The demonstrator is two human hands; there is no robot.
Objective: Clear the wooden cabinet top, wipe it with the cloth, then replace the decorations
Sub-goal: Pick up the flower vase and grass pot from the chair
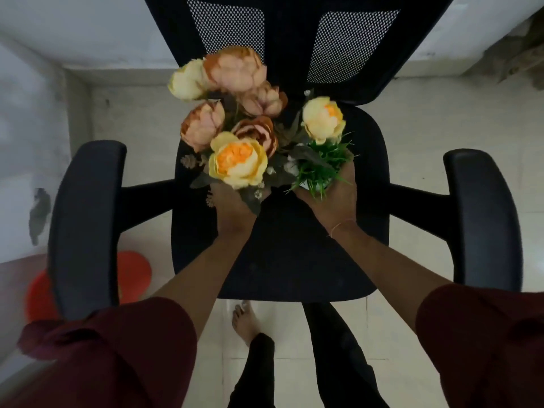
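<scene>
A bunch of artificial flowers in peach, brown and yellow stands over the seat of a black office chair. My left hand is wrapped around its base, which the blooms hide. My right hand grips a small potted green grass plant with a white pot rim showing, just right of the bouquet. A single yellow bloom rises above the grass plant. The wooden cabinet and the cloth are not in view.
The chair's armrests flank my forearms, and its mesh backrest rises behind the flowers. An orange round object lies on the tiled floor at the left. My bare foot stands below the seat's front edge.
</scene>
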